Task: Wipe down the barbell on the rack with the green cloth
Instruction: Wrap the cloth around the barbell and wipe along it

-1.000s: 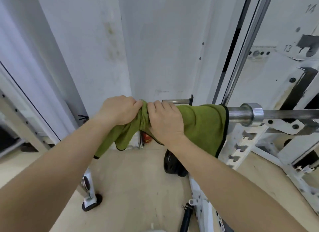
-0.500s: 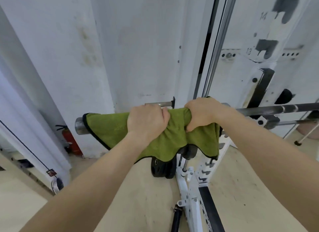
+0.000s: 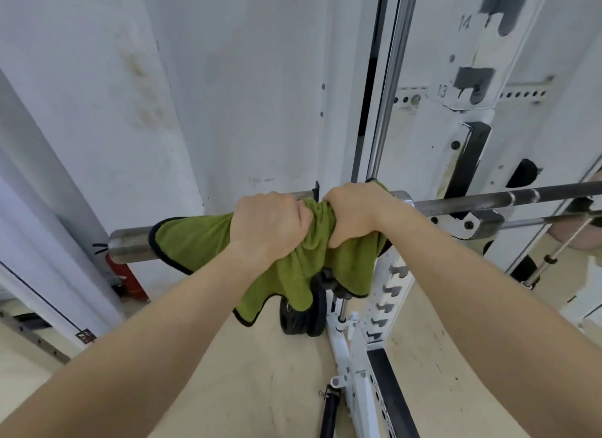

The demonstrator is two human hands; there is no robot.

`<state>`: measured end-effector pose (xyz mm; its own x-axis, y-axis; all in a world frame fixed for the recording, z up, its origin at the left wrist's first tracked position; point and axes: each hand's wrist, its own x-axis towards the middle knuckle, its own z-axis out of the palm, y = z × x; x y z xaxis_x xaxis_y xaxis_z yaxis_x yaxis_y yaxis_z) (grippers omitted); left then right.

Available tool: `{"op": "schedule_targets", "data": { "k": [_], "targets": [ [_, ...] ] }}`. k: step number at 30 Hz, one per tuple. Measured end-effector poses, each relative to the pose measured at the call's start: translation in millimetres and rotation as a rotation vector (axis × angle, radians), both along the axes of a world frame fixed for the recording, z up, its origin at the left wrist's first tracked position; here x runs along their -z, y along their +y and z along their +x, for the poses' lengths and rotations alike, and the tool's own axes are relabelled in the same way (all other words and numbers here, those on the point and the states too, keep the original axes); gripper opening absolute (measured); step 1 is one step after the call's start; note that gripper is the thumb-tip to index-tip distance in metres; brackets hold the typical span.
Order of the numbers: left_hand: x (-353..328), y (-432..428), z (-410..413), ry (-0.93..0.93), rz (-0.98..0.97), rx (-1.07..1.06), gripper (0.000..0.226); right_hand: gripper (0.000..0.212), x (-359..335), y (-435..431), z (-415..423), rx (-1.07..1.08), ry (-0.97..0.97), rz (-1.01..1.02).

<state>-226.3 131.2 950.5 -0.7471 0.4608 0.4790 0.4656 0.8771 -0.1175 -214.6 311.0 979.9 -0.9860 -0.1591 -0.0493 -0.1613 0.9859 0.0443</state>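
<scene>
Both hands clench the green cloth point(image 3: 195, 238) around the barbell point(image 3: 488, 201) sleeve: left hand point(image 3: 268, 229) at nine o'clock of the right hand point(image 3: 353, 214). The cloth looks soft and bunches easily; the steel bar seems heavy, rigid, resting on the rack point(image 3: 472, 222).

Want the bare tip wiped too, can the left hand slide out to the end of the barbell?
Probably yes: the left hand grips the green cloth beside the exposed barbell end, nothing between.

cloth point(image 3: 198, 242): green terry, matt | barbell point(image 3: 130, 247): bare metal, dull sheen
</scene>
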Motion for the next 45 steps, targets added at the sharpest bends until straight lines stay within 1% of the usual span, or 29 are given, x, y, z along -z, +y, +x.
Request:
{"op": "schedule_targets", "data": {
  "k": [1,2,5,6,7,8,9,11,12,13,14,15,17,18,19,20,22,24,25,26,27,28,30,33,35,38,40,42,45],
  "targets": [
    [-2,1,0,-0.015,-0.012,-0.005,0.049,0.045,2,0,-2,-0.008,0.004,-0.014],
    [-5,2,-6,-0.078,-0.003,-0.006,0.049,0.043,8,0,-1,-0.020,0.086,0.003],
    [-21,11,-27,-0.524,0.052,-0.005,0.049,0.035,46,-1,15,-0.142,0.622,0.024],
    [-22,14,-28,-0.558,0.049,0.003,0.048,0.033,52,-1,18,-0.161,0.691,0.011],
    [-17,16,-26,-0.490,0.026,0.011,0.048,0.033,49,-1,17,-0.143,0.634,0.016],
    [-11,16,-23,-0.340,0.039,0.016,0.050,0.034,39,-1,12,-0.105,0.491,0.018],
    [-6,15,-16,-0.184,0.082,0.013,0.050,0.037,26,-2,5,-0.074,0.299,0.012],
    [2,10,2,0.029,0.037,0.031,0.047,0.043,0,-2,-6,-0.035,-0.053,-0.043],
    [6,8,5,0.052,0.018,0.034,0.046,0.045,-6,-1,-8,-0.017,-0.142,-0.067],
    [2,9,4,0.019,0.014,0.032,0.047,0.048,-5,-1,-9,-0.017,-0.139,-0.081],
    [-2,13,-5,-0.064,0.025,0.027,0.050,0.048,0,0,-5,-0.020,-0.047,-0.062],
    [-8,17,-14,-0.204,0.039,0.020,0.053,0.045,13,2,0,-0.036,0.137,-0.021],
    [-19,26,-30,-0.527,0.030,0.051,0.055,0.035,48,1,12,-0.098,0.598,0.057],
    [-23,29,-31,-0.572,0.026,0.080,0.054,0.031,60,-1,17,-0.131,0.764,0.030],
    [-20,30,-29,-0.507,0.017,0.110,0.052,0.028,65,-1,18,-0.146,0.844,0.002],
    [-15,28,-23,-0.366,0.027,0.112,0.050,0.028,62,-2,16,-0.142,0.839,-0.009],
    [-6,24,-12,-0.078,0.078,0.084,0.050,0.034,40,-3,8,-0.097,0.529,-0.009],
    [5,15,-5,0.052,0.065,0.110,0.047,0.039,13,-4,1,-0.053,0.109,-0.027],
    [9,8,-3,0.092,0.058,0.128,0.046,0.039,4,-4,-4,-0.029,-0.037,-0.058],
    [12,-1,-4,0.120,0.056,0.136,0.044,0.039,-1,-6,-7,-0.005,-0.123,-0.088],
    [14,-13,-5,0.129,0.051,0.125,0.045,0.042,-2,-10,-8,-0.002,-0.133,-0.094],
    [15,-28,-7,0.128,0.044,0.097,0.046,0.045,0,-17,-6,-0.005,-0.095,-0.084],
    [14,-64,-12,0.098,0.044,0.013,0.049,0.050,15,-45,-1,-0.032,0.123,-0.071],
    [7,-127,-20,0.056,-0.029,-0.070,0.046,0.039,49,-119,0,-0.053,0.560,-0.090],
    [3,-160,-30,-0.049,-0.077,-0.101,0.043,0.032,57,-175,-5,-0.094,0.684,-0.061],
    [-9,-192,-47,-0.419,0.132,-0.178,0.049,0.031,38,-230,-15,-0.160,0.481,-0.105],
    [-12,-202,-54,-0.659,0.327,-0.175,0.040,0.035,23,-239,-23,-0.190,0.310,-0.103],
    [-4,-207,-46,-0.705,0.609,-0.142,0.036,0.038,16,-241,-29,-0.202,0.206,-0.119],
    [19,-197,-14,-0.659,1.313,-0.126,0.039,0.076,22,-240,-24,-0.269,0.314,-0.147]
  ]
}}
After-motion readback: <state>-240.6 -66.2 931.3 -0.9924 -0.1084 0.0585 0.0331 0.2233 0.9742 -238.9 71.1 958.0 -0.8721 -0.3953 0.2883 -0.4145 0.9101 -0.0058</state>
